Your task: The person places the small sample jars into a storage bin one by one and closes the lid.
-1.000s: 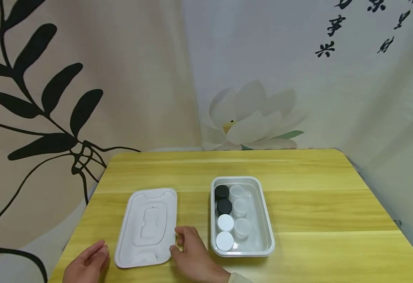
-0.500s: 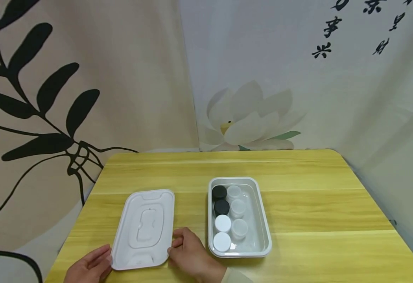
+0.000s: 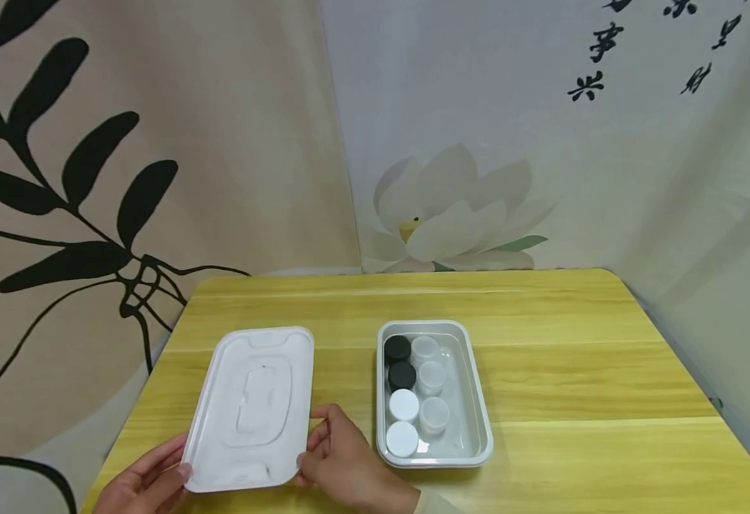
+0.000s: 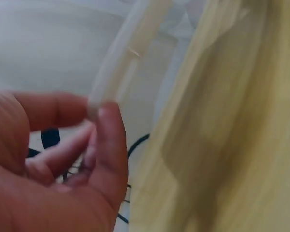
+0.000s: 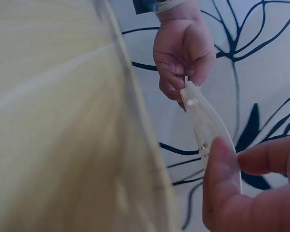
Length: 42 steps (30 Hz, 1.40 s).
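Note:
A white rectangular plastic lid (image 3: 262, 407) is held up off the table between both hands. My left hand (image 3: 146, 478) pinches its near left corner between thumb and fingers. At the near right edge, my right hand (image 3: 349, 460) pinches the lid as well. Both wrist views show the lid edge-on, with the left view blurred. Right of the hands, a white tray (image 3: 486, 435) stands on the table. Along its left side sit two black-capped jars (image 3: 402, 375) and two white-capped jars (image 3: 403, 405). Beside them is a column of three clear-lidded jars (image 3: 431, 378).
The yellow wood-grain table (image 3: 574, 371) carries the tray. Behind it hangs a pale curtain (image 3: 272, 143) with dark leaves, a lotus and written characters. The table's left edge runs close to my left hand.
My left hand has come in to the lid's corner and taken hold of it. The lid has risen off the table with both hands gripping it. The tray and jars stay in place.

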Tool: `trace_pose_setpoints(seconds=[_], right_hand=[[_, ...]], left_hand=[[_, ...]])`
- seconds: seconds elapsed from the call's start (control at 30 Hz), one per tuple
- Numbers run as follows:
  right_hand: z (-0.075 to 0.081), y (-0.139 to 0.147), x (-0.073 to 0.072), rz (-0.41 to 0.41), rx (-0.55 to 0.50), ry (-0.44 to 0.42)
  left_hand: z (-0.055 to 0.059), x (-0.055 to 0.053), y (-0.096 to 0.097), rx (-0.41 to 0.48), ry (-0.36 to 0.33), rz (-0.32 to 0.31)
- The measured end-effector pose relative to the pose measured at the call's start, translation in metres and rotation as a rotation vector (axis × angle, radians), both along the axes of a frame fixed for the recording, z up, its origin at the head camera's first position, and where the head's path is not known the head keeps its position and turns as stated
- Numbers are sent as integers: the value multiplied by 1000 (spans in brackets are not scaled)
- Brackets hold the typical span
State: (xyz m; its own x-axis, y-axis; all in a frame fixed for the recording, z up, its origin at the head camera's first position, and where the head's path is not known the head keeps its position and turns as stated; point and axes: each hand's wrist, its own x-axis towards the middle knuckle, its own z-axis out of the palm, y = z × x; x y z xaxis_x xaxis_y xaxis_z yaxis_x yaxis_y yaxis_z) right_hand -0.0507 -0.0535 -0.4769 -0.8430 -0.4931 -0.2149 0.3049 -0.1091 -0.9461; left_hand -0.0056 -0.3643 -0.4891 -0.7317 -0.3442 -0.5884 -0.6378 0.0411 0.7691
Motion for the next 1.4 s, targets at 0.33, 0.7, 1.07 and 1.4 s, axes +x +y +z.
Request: trace_pose_setpoints(seconds=[0.33, 0.7, 1.07, 1.4], right_hand=[[54, 62, -20, 27, 218, 298], [105, 142, -76, -75, 343, 411], [141, 181, -66, -463, 557, 854], [128, 183, -23, -560, 339, 917]], left_hand=[[35, 3, 43, 112, 346, -258], [63, -15, 106, 215, 674, -623], [78, -41, 178, 4, 753, -593], [94, -58, 203, 124, 725, -580]])
